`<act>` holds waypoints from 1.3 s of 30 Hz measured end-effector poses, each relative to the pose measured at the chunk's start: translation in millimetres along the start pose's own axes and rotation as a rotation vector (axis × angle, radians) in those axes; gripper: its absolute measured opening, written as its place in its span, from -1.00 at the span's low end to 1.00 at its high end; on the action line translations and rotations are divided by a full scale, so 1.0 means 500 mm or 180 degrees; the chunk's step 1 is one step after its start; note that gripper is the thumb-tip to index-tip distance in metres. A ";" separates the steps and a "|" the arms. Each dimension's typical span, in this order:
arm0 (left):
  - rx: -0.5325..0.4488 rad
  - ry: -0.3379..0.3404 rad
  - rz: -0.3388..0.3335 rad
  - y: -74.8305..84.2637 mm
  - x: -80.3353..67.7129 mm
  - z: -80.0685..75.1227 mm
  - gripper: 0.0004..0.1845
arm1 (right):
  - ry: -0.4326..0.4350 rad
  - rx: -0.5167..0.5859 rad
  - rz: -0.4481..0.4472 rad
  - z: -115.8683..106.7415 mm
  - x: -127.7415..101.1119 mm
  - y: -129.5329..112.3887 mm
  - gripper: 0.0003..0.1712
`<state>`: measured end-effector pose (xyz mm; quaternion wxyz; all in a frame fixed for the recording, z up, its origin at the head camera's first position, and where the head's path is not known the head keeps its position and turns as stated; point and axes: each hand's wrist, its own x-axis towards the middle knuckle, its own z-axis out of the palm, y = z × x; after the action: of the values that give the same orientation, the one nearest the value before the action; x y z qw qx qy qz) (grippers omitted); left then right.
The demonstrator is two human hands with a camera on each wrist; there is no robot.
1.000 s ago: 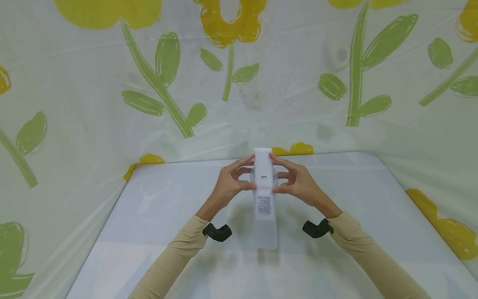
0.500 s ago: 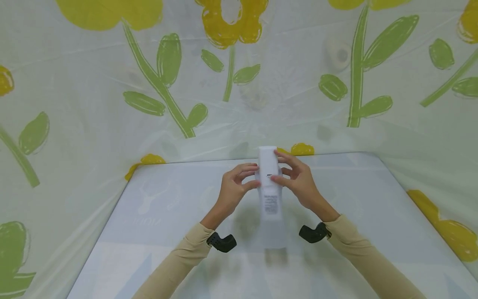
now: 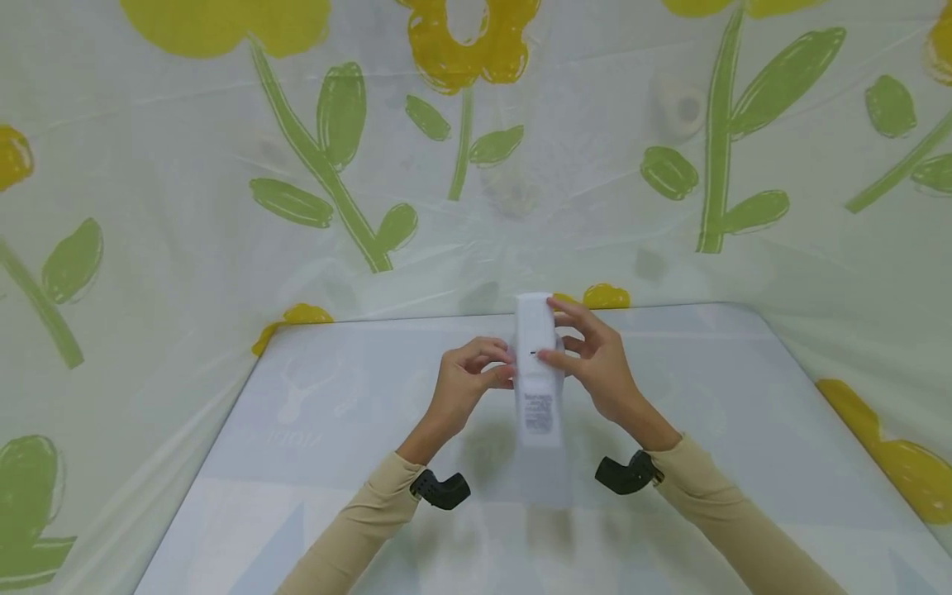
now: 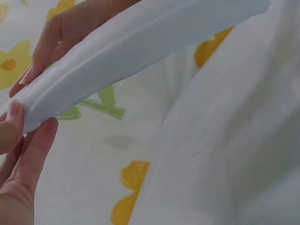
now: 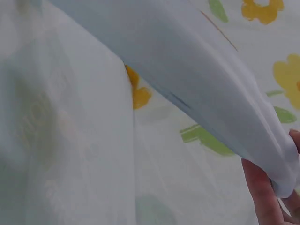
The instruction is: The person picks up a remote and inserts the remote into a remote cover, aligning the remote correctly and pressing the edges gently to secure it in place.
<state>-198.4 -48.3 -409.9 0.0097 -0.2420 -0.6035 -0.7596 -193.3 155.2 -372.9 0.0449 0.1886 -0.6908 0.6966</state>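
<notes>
A long white plastic device [image 3: 537,330], with a small dark port slot and a printed label on its face, is held up over the table. Its lower end looks pale and blurred, and part of a rounded piece shows behind its upper half. My right hand [image 3: 595,364] grips its right side, thumb on the face by the slot and index finger near the top. At the opposite edge, my left hand [image 3: 464,380] pinches with thumb and fingertips. In the left wrist view the left thumb [image 4: 13,110] lies against the curved white body [image 4: 117,51]; the right wrist view shows its underside [image 5: 187,61].
Beneath the hands is a pale table [image 3: 335,463] with faint printed patterns, its far edge just beyond the device. A whitish curtain [image 3: 558,165] with yellow flowers and green leaves hangs behind and along the sides. A black wrist mount [image 3: 441,489] sits on each forearm.
The device has shifted slightly right. My right thumb has moved up onto its face near the slot. My left fingers have slid down from its upper edge and drawn closer together.
</notes>
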 end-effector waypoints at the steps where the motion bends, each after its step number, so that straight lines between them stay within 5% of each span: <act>1: -0.0005 0.0014 -0.0023 0.000 -0.002 0.000 -0.86 | 0.0003 -0.0013 0.0009 0.002 -0.001 -0.002 -0.28; 11: -0.0193 0.0286 -0.0213 0.001 -0.012 0.012 -0.83 | -0.0078 -0.0283 0.0099 0.009 -0.013 -0.003 -0.29; 19: 0.0148 0.0258 -0.0440 0.017 -0.011 0.026 -0.62 | -0.0116 -0.0533 0.0035 0.003 -0.013 0.007 -0.30; 24: 0.0181 0.0382 -0.0365 0.032 -0.014 0.032 -0.51 | -0.0174 -0.0316 -0.0001 -0.002 -0.022 0.010 -0.35; 31: -0.0033 0.0534 -0.0265 0.027 -0.017 0.029 -0.52 | -0.0249 -0.0261 -0.0492 -0.018 -0.043 0.033 -0.59; 39: -0.0126 0.0434 -0.0156 0.036 -0.014 0.036 -0.50 | -0.0114 -0.0379 -0.0949 -0.017 -0.059 0.031 -0.74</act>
<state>-180.3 -38.4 -393.4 0.0275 -0.1751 -0.5921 -0.7861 -172.9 168.7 -397.1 0.1465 0.2984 -0.6959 0.6366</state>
